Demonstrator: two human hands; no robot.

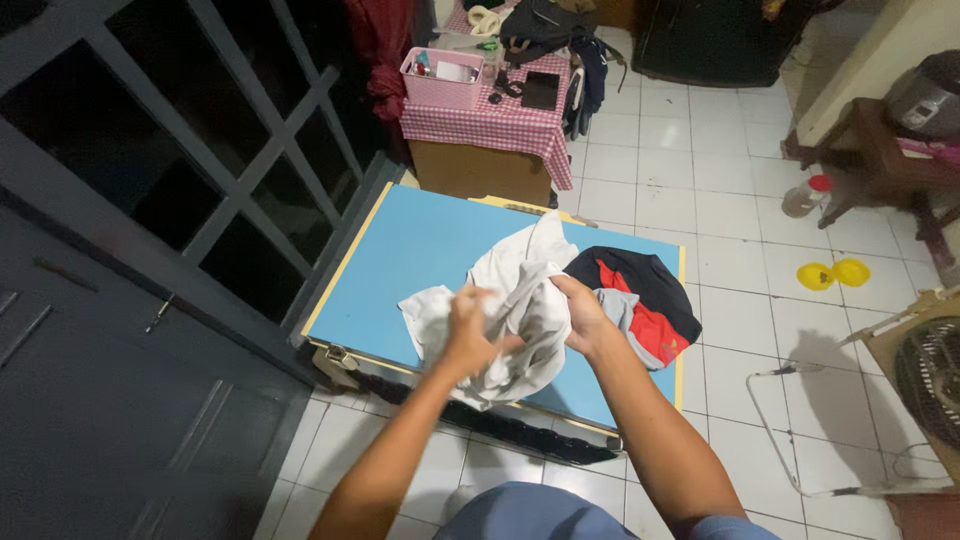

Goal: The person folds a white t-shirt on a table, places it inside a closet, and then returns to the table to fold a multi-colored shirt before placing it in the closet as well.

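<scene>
Both hands, left (468, 335) and right (583, 318), clamped on crumpled white cloth garment (520, 310) over blue-topped low table (410, 260); black-red-grey garment (640, 300) just beside. Keep grips apart, shake flat.

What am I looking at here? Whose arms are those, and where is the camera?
The camera sits on a person's head and looks down, so you see what that person sees. The two arms coming up from the bottom belong to that person. There is no machine, just bare hands.

The left hand and the right hand both grip a white cloth, bunched up between them. Part of it hangs down over a blue board with a yellow edge.

Beside the white cloth, on the board, lies a black, red and grey garment.

Farther away stands a small table with a pink checked cover and a pink basket on it. On the white tiled floor lie two yellow lids, and a fan shows at the right edge.
</scene>
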